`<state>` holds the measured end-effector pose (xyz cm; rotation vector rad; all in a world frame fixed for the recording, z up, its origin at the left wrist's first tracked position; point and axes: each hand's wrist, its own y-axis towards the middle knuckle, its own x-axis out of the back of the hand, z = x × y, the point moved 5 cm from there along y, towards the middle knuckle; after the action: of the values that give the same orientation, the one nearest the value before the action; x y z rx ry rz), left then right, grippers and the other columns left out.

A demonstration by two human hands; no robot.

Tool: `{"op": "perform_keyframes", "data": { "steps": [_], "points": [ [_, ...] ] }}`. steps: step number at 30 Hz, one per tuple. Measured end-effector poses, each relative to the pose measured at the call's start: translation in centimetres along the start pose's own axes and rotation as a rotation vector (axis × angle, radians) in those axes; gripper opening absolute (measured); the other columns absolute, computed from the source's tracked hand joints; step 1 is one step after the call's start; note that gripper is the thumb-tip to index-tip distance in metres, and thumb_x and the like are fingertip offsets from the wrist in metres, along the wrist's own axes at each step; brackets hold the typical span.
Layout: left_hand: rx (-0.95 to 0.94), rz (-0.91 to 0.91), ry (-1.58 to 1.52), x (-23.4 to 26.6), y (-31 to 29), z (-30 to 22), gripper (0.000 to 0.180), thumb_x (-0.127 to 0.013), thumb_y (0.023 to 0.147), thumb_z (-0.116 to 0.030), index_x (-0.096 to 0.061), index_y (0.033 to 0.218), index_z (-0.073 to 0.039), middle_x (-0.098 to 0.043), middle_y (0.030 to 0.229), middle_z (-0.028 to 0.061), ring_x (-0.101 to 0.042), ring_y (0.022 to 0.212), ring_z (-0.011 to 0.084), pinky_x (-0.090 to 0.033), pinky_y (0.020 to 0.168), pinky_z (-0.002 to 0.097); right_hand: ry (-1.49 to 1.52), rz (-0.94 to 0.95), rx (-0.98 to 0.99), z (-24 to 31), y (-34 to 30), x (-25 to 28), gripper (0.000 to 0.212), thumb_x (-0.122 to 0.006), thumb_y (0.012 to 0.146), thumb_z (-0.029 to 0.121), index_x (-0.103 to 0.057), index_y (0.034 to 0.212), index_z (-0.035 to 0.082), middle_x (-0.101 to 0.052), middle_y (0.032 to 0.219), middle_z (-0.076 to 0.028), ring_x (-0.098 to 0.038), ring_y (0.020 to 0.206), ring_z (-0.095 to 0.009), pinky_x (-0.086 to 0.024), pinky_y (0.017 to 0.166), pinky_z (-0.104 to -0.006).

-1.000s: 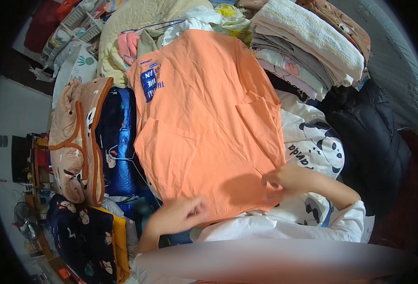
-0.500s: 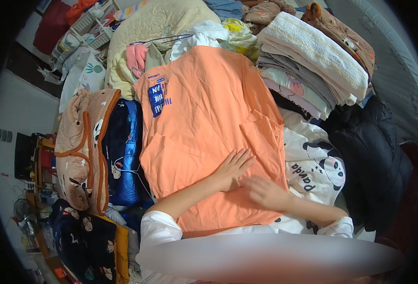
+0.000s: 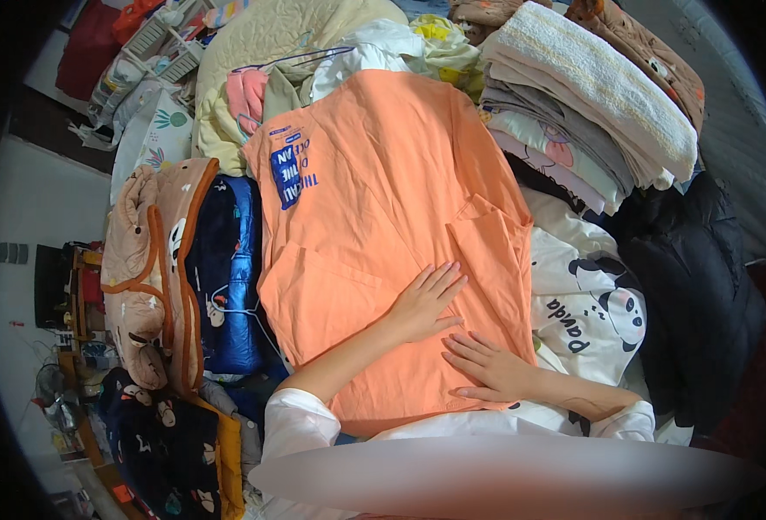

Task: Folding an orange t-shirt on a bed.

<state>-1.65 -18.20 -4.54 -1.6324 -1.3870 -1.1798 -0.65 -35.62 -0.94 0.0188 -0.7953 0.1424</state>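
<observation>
An orange shirt [image 3: 374,191] with blue printing lies spread out in front of me, its sleeves folded in over the body. My left hand [image 3: 426,303] rests flat on the middle of the shirt, fingers stretched out toward the upper right. Just below and to the right, my right hand [image 3: 491,368] lies flat on the cloth too, its fingers apart and pointing left. Neither hand grips anything. Under the shirt, a white panda-print cloth [image 3: 574,295] shows along the right side.
A stack of folded towels and clothes [image 3: 591,95] rises at the upper right, above a black puffy jacket [image 3: 691,286]. On the left are a folded tan quilted garment [image 3: 145,277], a blue shiny one [image 3: 231,286] and a dark patterned one [image 3: 162,442]. A purple hanger [image 3: 296,59] lies beyond the shirt.
My right hand, blurred and raised before, now lies flat on the shirt slightly lower. The left hand stays at nearly the same place on the cloth. The whole view has shifted slightly.
</observation>
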Motion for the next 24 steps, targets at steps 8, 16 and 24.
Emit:
{"op": "perform_keyframes", "data": {
  "steps": [8, 16, 24],
  "points": [
    [-0.037, 0.043, -0.096, 1.0, 0.0, 1.2, 0.068, -0.058, 0.091, -0.043, -0.039, 0.142, -0.002, -0.034, 0.150, 0.0194, -0.028, 0.142, 0.0306, -0.021, 0.116, 0.0441, 0.203, -0.051, -0.027, 1.4, -1.7, 1.4, 0.058, -0.049, 0.097, 0.038, -0.041, 0.141, 0.001, -0.036, 0.148, -0.020, -0.029, 0.140, -0.033, -0.021, 0.116, -0.0493],
    [-0.035, 0.090, -0.275, 2.6, -0.9, -0.4, 0.045, -0.063, 0.089, -0.033, -0.057, 0.124, -0.005, -0.053, 0.134, 0.0149, -0.044, 0.129, 0.0306, -0.031, 0.111, 0.0432, 0.040, -0.257, -0.034, 1.7, -6.2, 5.7, 0.017, -0.069, 0.079, 0.011, -0.064, 0.092, 0.003, -0.063, 0.089, -0.011, -0.062, 0.086, -0.030, -0.050, 0.074, -0.0400],
    [-0.168, 0.066, -0.315, 2.8, -0.5, -4.6, 0.020, -0.067, 0.085, -0.023, -0.069, 0.099, -0.009, -0.062, 0.109, 0.0061, -0.056, 0.104, 0.0242, -0.043, 0.093, 0.0380, -0.022, -0.346, -0.143, 1.8, -6.5, 5.5, 0.024, -0.073, 0.076, 0.013, -0.052, 0.069, 0.004, -0.056, 0.068, -0.009, -0.058, 0.064, -0.028, -0.045, 0.057, -0.0392]
  ]
}}
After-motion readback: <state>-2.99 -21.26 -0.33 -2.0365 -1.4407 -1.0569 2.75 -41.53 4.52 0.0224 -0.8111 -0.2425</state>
